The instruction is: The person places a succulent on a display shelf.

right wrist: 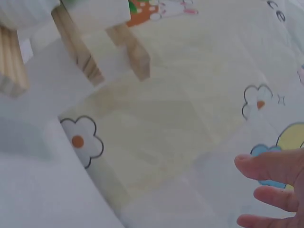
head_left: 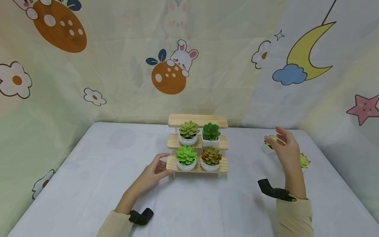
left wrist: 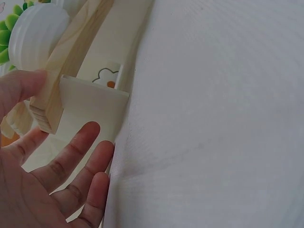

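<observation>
A three-tier wooden plant stand (head_left: 197,120) is on the white table. Its middle tier bears a pale green succulent (head_left: 189,129) and a dark green succulent (head_left: 211,131); on the bottom tier are a bright green succulent (head_left: 186,155) and a reddish-brown one (head_left: 211,156), all in white pots. My left hand (head_left: 155,170) pinches the left end of the bottom tier, thumb (left wrist: 23,88) on top, other fingers spread below. At the right, my right hand (head_left: 288,149) hovers with fingers spread, overlapping a yellowish succulent (head_left: 268,144) in a white pot; nothing shows between its fingers in the right wrist view.
Another yellow-green succulent (head_left: 304,160) stands partly hidden behind the right wrist. The top tier carries no pot. A cloth backdrop (head_left: 124,65) printed with rabbits, flowers and a moon rises behind and beside the table (head_left: 118,148).
</observation>
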A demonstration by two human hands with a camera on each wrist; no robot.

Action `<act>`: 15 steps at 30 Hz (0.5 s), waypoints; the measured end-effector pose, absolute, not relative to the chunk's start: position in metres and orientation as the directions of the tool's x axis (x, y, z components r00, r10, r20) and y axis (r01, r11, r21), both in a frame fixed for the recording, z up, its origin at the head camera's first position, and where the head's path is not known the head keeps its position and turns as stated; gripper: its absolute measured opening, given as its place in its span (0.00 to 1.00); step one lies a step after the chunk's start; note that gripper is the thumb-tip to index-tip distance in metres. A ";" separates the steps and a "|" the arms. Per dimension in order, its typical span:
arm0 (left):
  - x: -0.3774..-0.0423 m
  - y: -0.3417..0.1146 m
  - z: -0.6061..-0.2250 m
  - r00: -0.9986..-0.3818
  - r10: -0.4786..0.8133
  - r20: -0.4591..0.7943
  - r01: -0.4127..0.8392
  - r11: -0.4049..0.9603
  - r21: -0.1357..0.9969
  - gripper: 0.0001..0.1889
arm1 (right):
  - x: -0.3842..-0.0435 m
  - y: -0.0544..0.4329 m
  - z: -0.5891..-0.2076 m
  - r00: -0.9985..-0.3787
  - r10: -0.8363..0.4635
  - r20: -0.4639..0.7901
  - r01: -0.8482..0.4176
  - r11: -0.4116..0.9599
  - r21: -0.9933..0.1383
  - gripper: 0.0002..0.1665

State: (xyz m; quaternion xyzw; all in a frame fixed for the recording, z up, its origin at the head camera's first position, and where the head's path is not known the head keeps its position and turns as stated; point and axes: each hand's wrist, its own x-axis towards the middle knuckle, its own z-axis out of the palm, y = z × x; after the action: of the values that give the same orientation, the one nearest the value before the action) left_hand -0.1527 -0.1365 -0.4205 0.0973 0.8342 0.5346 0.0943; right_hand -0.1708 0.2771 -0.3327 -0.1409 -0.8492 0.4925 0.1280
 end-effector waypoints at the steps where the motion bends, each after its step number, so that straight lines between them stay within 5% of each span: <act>1: -0.153 -0.137 -0.421 -0.963 0.263 -0.054 0.061 0.410 0.910 0.30 | -0.172 0.280 -0.335 -0.922 0.380 0.069 0.124 0.461 -0.879 0.43; 15: -0.152 -0.137 -0.420 -0.963 0.264 -0.053 0.062 0.407 0.911 0.30 | -0.181 0.300 -0.367 -0.902 0.427 -0.063 0.261 0.423 -0.868 0.54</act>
State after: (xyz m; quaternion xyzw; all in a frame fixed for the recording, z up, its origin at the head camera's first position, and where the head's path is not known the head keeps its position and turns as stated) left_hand -0.1521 -0.1367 -0.4201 0.0978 0.8335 0.5356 0.0944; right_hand -0.1815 0.2998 -0.3673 -0.2051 -0.8393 0.4966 0.0836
